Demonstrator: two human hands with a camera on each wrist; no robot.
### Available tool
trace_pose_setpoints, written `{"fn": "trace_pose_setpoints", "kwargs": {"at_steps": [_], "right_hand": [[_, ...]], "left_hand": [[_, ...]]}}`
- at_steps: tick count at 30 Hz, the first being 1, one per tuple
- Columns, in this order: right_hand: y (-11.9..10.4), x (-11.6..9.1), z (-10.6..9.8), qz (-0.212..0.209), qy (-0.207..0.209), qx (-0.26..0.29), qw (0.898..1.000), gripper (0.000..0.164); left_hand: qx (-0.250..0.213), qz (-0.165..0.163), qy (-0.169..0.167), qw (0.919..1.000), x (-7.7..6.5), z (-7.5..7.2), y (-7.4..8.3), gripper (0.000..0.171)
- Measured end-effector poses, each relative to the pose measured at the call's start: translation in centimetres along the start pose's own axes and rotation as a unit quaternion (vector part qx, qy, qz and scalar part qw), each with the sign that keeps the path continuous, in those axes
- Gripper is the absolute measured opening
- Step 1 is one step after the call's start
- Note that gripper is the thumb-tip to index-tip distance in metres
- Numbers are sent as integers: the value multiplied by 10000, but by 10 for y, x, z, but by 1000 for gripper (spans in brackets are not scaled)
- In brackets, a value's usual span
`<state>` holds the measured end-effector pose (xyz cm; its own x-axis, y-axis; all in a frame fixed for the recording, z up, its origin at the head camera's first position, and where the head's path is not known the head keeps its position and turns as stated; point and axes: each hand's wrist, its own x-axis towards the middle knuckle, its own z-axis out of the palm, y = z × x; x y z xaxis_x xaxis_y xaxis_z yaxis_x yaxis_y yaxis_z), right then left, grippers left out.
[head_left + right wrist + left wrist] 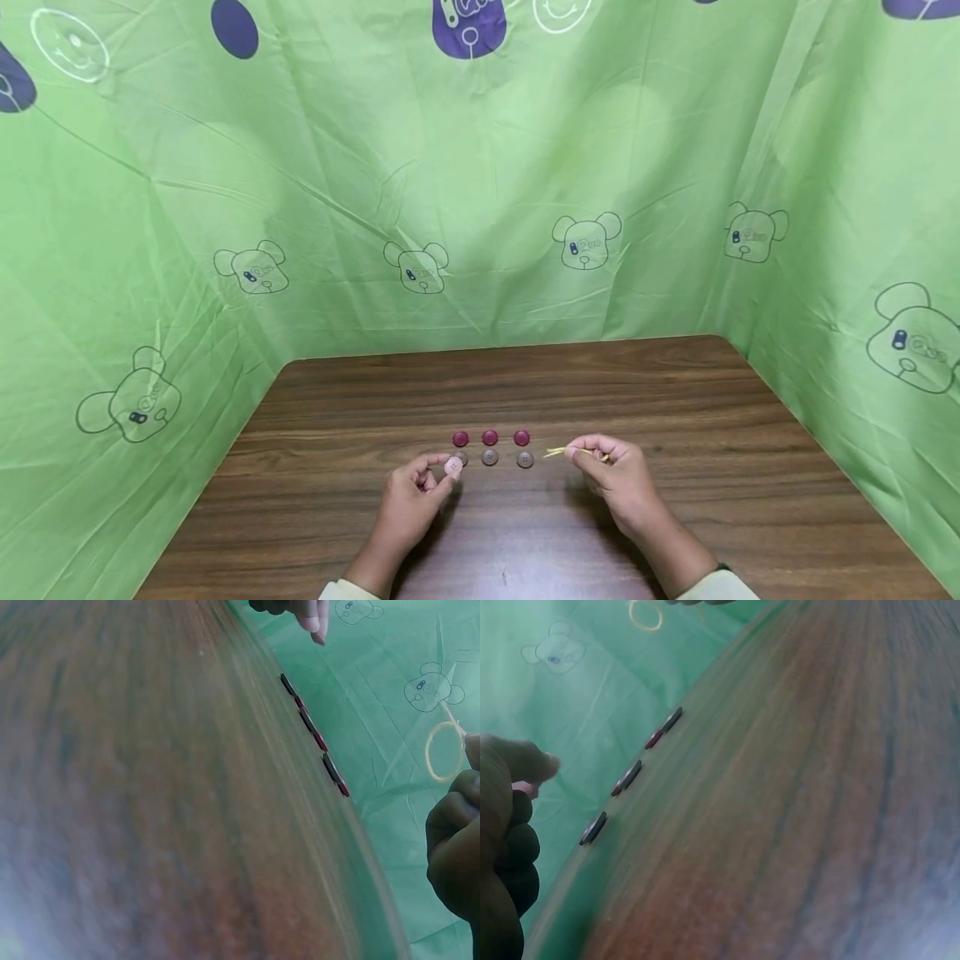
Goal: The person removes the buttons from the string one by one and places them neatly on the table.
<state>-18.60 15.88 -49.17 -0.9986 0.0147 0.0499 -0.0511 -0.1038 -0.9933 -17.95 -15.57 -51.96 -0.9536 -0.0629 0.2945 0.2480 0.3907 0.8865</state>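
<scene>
The raised left hand (411,497) is pinching a button (453,466), the right hand (624,485) a yellow band (557,451). Only wrist views are showing its loop.

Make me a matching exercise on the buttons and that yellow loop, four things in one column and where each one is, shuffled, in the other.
Things:
1. Dark red buttons
2. Yellow loop
3. Pale pink button
4. Brown buttons

Places:
A. Held in the right hand
B. Nearer row on the table
C. Farther row on the table
D. Held in the left hand

Pairs: 1-C, 2-A, 3-D, 4-B.
</scene>
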Motion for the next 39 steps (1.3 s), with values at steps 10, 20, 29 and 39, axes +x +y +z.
{"fn": "trace_pose_setpoints", "kwargs": {"at_steps": [10, 20, 29, 39], "right_hand": [[2, 1, -1, -8, -44, -18, 10000, 20], [3, 1, -1, -12, -61, -30, 10000, 21], [3, 1, -1, -30, -128, 38, 9999, 21], [1, 0, 0, 28, -94, -23, 9999, 21]], "left_hand": [[417, -231, -356, 9982, 1, 3, -4, 25], [692, -264, -575, 9956, 2, 6, -8, 26], [1019, -230, -651, 9924, 3, 6, -8, 26], [1224, -399, -802, 9884, 3, 6, -7, 27]]}}
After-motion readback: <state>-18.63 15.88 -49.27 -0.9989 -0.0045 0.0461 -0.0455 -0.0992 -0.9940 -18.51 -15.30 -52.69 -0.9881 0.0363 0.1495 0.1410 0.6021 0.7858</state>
